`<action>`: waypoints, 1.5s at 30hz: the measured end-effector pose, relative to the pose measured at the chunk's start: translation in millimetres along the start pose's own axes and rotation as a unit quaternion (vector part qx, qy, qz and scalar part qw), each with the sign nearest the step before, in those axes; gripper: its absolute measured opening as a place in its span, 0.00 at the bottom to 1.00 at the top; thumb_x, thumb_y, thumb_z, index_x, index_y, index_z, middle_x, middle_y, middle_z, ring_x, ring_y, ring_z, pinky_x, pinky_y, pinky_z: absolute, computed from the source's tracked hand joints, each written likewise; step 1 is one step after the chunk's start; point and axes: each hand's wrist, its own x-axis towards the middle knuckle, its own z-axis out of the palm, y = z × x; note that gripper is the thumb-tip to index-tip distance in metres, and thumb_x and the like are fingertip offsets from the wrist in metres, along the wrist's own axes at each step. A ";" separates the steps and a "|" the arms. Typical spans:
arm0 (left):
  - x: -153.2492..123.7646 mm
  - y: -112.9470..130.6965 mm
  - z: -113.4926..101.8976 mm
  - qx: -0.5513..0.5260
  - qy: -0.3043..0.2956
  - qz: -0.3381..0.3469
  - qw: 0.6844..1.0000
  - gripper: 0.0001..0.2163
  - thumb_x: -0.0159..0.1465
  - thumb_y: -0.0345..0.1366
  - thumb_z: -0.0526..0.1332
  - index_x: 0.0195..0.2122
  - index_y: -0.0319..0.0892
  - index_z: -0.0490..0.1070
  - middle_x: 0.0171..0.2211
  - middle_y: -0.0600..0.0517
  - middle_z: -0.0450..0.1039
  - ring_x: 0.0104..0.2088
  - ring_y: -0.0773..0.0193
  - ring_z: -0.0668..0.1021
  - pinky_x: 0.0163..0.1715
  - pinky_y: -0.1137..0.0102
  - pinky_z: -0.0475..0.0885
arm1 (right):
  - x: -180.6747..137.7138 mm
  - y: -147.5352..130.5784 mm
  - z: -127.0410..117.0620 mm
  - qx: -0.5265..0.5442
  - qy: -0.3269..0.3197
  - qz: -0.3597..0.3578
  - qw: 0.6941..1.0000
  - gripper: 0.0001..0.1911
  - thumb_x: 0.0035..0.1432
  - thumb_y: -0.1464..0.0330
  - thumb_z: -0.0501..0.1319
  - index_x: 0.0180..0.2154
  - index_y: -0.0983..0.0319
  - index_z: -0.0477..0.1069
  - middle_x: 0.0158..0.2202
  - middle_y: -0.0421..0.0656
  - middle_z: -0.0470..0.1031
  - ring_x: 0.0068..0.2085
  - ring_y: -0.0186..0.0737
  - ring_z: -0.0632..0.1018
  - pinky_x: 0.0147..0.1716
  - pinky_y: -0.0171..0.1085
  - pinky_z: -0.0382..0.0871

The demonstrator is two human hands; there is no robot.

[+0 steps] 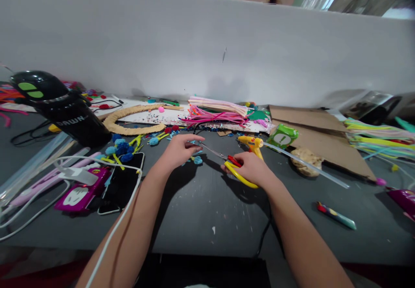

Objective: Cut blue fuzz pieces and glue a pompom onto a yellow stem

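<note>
My right hand (248,167) is closed round the yellow and red handles of a pair of scissors (238,173). The blades point left and reach the fingertips of my left hand (181,152). Those fingers are pinched on a small light-blue fuzzy piece, mostly hidden by the fingers and the blade tips. Just below them on the table lies a light-blue fuzzy tuft (197,160), with blue scraps around it. Behind the right hand is a yellow hot glue gun (251,141), with a clear glue stick (304,165) sticking out to the right.
At left stand a black bottle (78,121), blue pom-poms on yellow stems (123,147), a phone (121,188) and a purple power bank (82,193). A white cable crosses my left forearm. Behind lie pink pipe cleaners (215,116); at right, cardboard (337,150) and a pen (337,216).
</note>
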 end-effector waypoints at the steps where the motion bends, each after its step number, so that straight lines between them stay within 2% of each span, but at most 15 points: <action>1: -0.3 0.7 0.0 0.001 -0.002 -0.002 1.000 0.15 0.54 0.35 0.68 0.44 0.40 0.80 0.43 0.45 0.81 0.41 0.54 0.83 0.44 0.62 0.78 | 0.1 0.2 0.1 0.000 0.000 0.000 1.000 0.29 0.52 0.40 0.58 0.21 0.60 0.68 0.22 0.42 0.72 0.24 0.36 0.69 0.24 0.35 0.55; 12: -1.3 2.8 -0.6 0.025 -0.024 -0.020 0.999 0.16 0.54 0.34 0.67 0.44 0.39 0.79 0.40 0.45 0.81 0.39 0.56 0.83 0.37 0.68 0.77 | 3.0 2.3 -0.7 -0.002 -0.015 -0.007 1.000 0.26 0.53 0.44 0.59 0.24 0.60 0.73 0.23 0.43 0.74 0.25 0.37 0.70 0.24 0.34 0.55; 22: 0.7 -5.4 -2.6 0.022 -0.030 -0.042 0.998 0.17 0.53 0.35 0.68 0.45 0.40 0.80 0.38 0.45 0.82 0.39 0.54 0.83 0.36 0.67 0.76 | 2.0 -5.6 3.2 -0.051 -0.012 -0.010 0.999 0.19 0.56 0.54 0.59 0.24 0.61 0.74 0.24 0.42 0.74 0.25 0.35 0.68 0.24 0.35 0.51; 32: 4.7 -20.7 -5.1 0.038 -0.031 -0.040 0.998 0.18 0.52 0.32 0.66 0.45 0.42 0.79 0.37 0.47 0.82 0.38 0.56 0.83 0.36 0.68 0.77 | -3.6 -22.4 5.4 -0.105 -0.008 0.013 0.994 0.21 0.57 0.52 0.57 0.26 0.60 0.77 0.27 0.47 0.77 0.28 0.40 0.73 0.24 0.36 0.50; 37: 3.8 -17.5 -17.5 0.119 0.007 -0.025 0.993 0.19 0.54 0.31 0.62 0.48 0.41 0.78 0.43 0.46 0.81 0.39 0.56 0.83 0.38 0.67 0.77 | -0.4 -13.1 3.4 -0.121 -0.003 0.060 0.991 0.16 0.54 0.55 0.60 0.28 0.60 0.77 0.30 0.48 0.79 0.32 0.43 0.76 0.25 0.36 0.53; 40: 4.0 -18.2 -26.1 0.219 0.019 -0.037 0.975 0.21 0.52 0.28 0.60 0.48 0.41 0.78 0.42 0.46 0.81 0.39 0.55 0.82 0.40 0.67 0.76 | 2.8 -3.3 -0.9 -0.118 0.000 0.091 0.989 0.18 0.56 0.54 0.57 0.30 0.59 0.77 0.31 0.48 0.79 0.33 0.45 0.77 0.26 0.35 0.55; 45: 2.9 -21.1 -29.9 0.262 0.007 -0.058 0.963 0.30 0.46 0.21 0.54 0.51 0.42 0.77 0.39 0.47 0.81 0.37 0.56 0.82 0.38 0.68 0.76 | 4.6 2.1 -3.8 -0.104 -0.001 0.105 0.989 0.24 0.56 0.46 0.56 0.28 0.58 0.75 0.31 0.47 0.79 0.32 0.44 0.77 0.25 0.35 0.55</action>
